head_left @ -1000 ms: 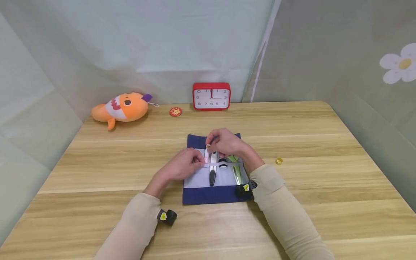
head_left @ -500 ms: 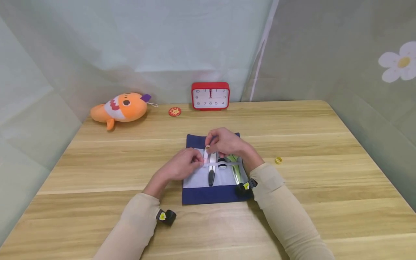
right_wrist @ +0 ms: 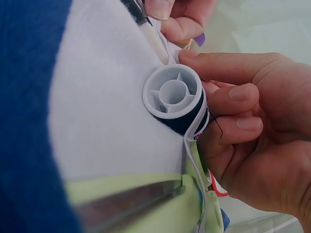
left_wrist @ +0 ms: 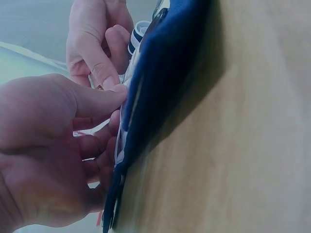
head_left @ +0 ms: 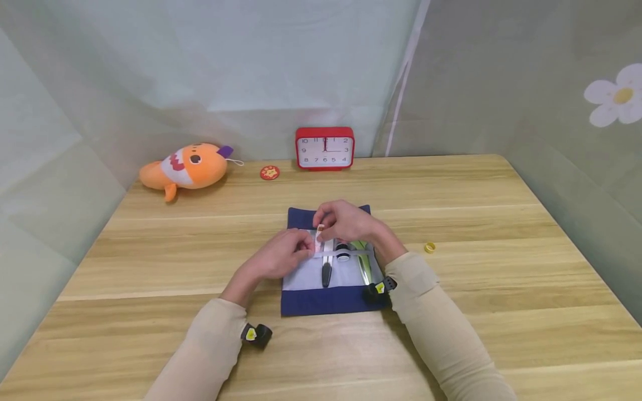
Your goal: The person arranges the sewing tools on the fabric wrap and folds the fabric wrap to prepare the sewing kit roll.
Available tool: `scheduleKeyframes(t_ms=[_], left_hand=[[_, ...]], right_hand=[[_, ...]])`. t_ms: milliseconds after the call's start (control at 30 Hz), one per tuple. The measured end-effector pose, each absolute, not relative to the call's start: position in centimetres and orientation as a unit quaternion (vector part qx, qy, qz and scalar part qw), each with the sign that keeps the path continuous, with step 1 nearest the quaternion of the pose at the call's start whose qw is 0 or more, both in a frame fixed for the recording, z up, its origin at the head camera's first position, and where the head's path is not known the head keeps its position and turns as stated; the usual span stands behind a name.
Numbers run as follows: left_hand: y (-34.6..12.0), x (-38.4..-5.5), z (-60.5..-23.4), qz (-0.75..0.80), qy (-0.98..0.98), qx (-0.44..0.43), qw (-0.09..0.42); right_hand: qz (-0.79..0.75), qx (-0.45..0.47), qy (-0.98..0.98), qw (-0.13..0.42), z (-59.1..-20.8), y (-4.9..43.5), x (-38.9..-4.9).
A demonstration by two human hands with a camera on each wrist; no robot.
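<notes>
Left of the spool [right_wrist: 177,106], the left hand [head_left: 283,253] pinches the elastic band [head_left: 331,253]; the right hand [head_left: 348,220] pinches a slim white case [head_left: 318,245].

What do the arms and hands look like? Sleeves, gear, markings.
Left hand and right hand are bare, no gloves. Left sleeve and right sleeve: long, plain beige. Each wrist wears a black unit, left and right, with a yellow-marked label, left and right. No cables visible.
</notes>
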State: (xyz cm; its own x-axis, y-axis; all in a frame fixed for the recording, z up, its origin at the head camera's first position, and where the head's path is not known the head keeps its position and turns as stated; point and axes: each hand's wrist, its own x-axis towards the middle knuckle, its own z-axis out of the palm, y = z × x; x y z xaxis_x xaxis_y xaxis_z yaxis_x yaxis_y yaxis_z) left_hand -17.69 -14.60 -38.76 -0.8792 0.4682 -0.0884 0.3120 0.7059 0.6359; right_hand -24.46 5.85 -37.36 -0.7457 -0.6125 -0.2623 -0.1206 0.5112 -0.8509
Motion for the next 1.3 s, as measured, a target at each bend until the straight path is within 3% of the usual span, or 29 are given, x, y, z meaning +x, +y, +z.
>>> scheduleKeyframes(t_ms=[233,833,1300], left_hand=[[-14.36,-17.66,-38.83,0.31,0.921,0.203,0.123],[-14.21,-17.59,-38.67,0.31,0.924,0.179,0.134],[-14.12,-17.56,-38.65,0.297,0.928,0.189,0.124]], right_hand=[[-0.438,-0.224,0.821,0.291,-37.63,5.95,-24.63],[-0.421,-0.197,0.852,0.239,-37.9,6.02,-24.61],[-0.445,-0.193,0.832,0.268,-37.92,6.16,-24.89]])
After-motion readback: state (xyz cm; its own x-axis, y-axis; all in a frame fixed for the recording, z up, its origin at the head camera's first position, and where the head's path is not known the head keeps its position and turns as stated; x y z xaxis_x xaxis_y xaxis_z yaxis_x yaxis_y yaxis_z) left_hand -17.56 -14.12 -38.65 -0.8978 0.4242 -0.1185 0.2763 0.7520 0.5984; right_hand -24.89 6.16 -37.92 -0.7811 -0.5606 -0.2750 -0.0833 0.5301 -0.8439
